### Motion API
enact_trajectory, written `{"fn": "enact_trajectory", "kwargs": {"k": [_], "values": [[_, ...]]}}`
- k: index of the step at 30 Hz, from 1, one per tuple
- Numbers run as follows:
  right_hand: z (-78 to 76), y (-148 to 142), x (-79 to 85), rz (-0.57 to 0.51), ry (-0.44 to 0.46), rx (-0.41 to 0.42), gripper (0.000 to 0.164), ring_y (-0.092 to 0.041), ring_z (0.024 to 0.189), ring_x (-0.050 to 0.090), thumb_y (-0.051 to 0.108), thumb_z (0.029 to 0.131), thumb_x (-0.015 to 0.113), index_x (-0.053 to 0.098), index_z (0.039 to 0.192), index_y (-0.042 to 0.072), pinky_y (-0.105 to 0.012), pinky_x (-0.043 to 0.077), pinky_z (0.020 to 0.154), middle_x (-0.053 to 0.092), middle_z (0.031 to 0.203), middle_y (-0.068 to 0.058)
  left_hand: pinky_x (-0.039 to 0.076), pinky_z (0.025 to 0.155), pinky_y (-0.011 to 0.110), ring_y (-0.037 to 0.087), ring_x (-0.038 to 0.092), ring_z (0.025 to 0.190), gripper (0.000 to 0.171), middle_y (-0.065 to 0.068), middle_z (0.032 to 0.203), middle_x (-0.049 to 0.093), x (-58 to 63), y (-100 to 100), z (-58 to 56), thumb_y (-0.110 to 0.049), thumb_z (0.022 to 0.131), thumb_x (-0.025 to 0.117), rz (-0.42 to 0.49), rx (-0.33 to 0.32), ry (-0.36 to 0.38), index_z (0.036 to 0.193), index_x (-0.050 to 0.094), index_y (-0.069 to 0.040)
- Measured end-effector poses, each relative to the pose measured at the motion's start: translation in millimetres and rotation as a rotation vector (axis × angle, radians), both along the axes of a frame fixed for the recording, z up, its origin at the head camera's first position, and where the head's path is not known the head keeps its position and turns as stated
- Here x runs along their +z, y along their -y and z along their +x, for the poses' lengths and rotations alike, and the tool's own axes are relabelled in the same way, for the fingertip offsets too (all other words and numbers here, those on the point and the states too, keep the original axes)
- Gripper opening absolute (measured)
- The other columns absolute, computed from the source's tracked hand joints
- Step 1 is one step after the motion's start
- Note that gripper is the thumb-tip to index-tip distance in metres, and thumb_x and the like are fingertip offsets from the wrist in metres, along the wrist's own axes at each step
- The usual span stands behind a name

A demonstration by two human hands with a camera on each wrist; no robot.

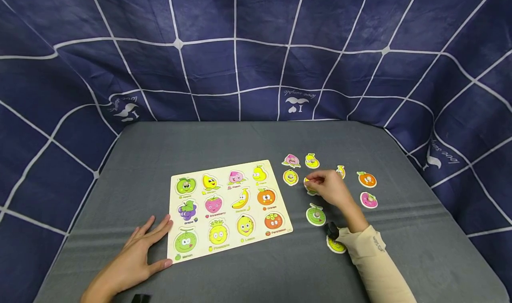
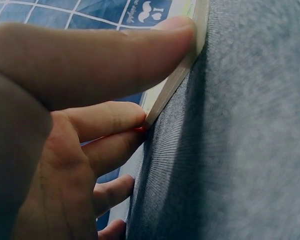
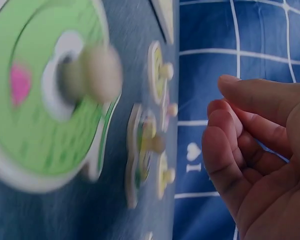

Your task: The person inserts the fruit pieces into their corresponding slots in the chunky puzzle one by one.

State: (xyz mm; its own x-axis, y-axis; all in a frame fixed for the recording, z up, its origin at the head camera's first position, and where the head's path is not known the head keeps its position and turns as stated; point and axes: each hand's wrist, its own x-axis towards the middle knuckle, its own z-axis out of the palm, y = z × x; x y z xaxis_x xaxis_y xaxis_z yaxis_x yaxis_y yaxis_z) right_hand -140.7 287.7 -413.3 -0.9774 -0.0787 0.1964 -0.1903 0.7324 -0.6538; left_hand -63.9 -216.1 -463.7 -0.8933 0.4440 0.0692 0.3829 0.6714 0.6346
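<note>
A wooden fruit puzzle board (image 1: 201, 197) lies flat on the grey table, its shapes printed with fruit. My left hand (image 1: 134, 257) rests at its left side, the thumb (image 2: 160, 47) on the near corner and fairly straight fingers touching the edge. To the right of the board, my right hand (image 1: 335, 189) hovers over a knobbed yellow-and-green piece (image 3: 145, 150), partly hidden in the head view. In the right wrist view its loosely bent fingers are apart from the knob and hold nothing. A green melon piece (image 1: 316, 215) with a round knob lies just nearer.
Other knobbed pieces lie around the right hand: a peach (image 1: 291, 161), a pear (image 1: 312, 161), a round yellow piece (image 1: 290, 177), an orange (image 1: 366, 179) and a pink piece (image 1: 369, 200). A yellow piece (image 1: 337, 246) lies partly under the right wrist. Blue checked cloth (image 1: 256, 67) hangs behind.
</note>
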Motion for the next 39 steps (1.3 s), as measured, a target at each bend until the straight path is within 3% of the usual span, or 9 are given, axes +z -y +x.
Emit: {"fn": "enact_trajectory", "kwargs": {"k": [6,12,19,39], "values": [[0.8,-17.4,-7.3,0.015,-0.010,-0.023,0.009,-0.010,0.062,0.062,0.001,0.082,0.078,0.075,0.089,-0.004,-0.020,0.049,0.054,0.071,0.073,-0.006,0.011,0.107,0.073,0.056,0.022,0.139,0.091,0.018,0.152,0.041,0.7,-0.2,-1.0,-0.030,0.068,0.089,-0.002,0.005,0.016,0.144,0.049,0.000],[-0.8,-27.1,-11.1,0.032,-0.004,-0.016,0.009,-0.007,0.062,0.063,0.003,0.082,0.079,0.076,0.089,-0.002,-0.019,0.050,0.054,0.072,0.074,-0.005,0.010,0.108,0.073,0.056,0.024,0.138,0.090,0.018,0.151,0.043,-2.0,1.1,-1.6,-0.028,0.067,0.090,0.010,0.002,-0.026,0.143,0.051,0.000],[-4.0,-31.8,-12.1,0.037,0.028,-0.012,0.011,-0.004,0.063,0.062,0.002,0.081,0.079,0.076,0.089,-0.004,-0.017,0.049,0.055,0.072,0.074,-0.006,0.010,0.108,0.073,0.055,0.024,0.138,0.090,0.017,0.151,0.042,-2.7,2.5,-3.6,-0.027,0.067,0.090,0.013,-0.007,-0.024,0.144,0.050,0.000],[-14.5,-38.7,-17.9,0.036,0.134,0.149,0.008,-0.012,0.068,0.063,-0.004,0.083,0.074,0.074,0.090,-0.007,-0.019,0.051,0.059,0.071,0.076,-0.007,0.011,0.106,0.075,0.056,0.024,0.138,0.091,0.016,0.152,0.042,-1.3,3.6,-8.9,-0.026,0.066,0.091,0.006,-0.018,-0.011,0.144,0.050,-0.002]]}}
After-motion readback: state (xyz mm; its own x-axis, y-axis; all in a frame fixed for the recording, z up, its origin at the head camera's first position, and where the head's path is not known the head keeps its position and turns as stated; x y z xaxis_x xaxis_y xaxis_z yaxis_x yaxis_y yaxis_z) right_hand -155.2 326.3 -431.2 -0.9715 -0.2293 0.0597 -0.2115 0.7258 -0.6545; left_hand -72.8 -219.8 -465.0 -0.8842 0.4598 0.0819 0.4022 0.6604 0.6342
